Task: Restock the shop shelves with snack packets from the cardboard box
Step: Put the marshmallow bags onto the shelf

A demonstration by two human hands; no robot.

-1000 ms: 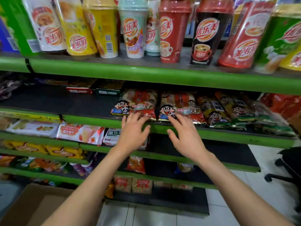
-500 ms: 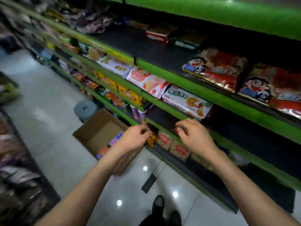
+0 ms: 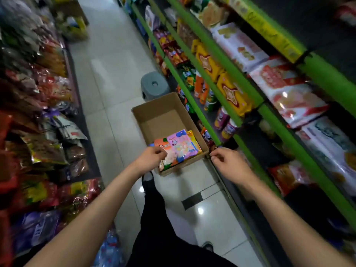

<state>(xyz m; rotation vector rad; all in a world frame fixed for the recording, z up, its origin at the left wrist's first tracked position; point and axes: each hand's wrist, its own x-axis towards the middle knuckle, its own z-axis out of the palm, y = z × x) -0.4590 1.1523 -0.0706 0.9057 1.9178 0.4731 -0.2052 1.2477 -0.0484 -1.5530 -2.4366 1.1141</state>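
Now | cardboard box (image 3: 163, 114) sitting open on the floor beside the shelves (image 3: 227, 93) | snack packets (image 3: 180, 146) lying in its near end, partly hidden by left hand (image 3: 152, 158) | left fingers curling over them, grip unclear | right hand (image 3: 229, 164) hovering at box's near corner, fingers loosely curled, holding nothing | edges blurring.

We count one cardboard box (image 3: 163, 114) on the floor, holding at least three snack packets (image 3: 181, 145), their edges overlapping so the exact number is unclear; one grey stool (image 3: 154, 85) stands just beyond it; two hands reach out, a left hand (image 3: 152, 158) and a right hand (image 3: 229, 163).
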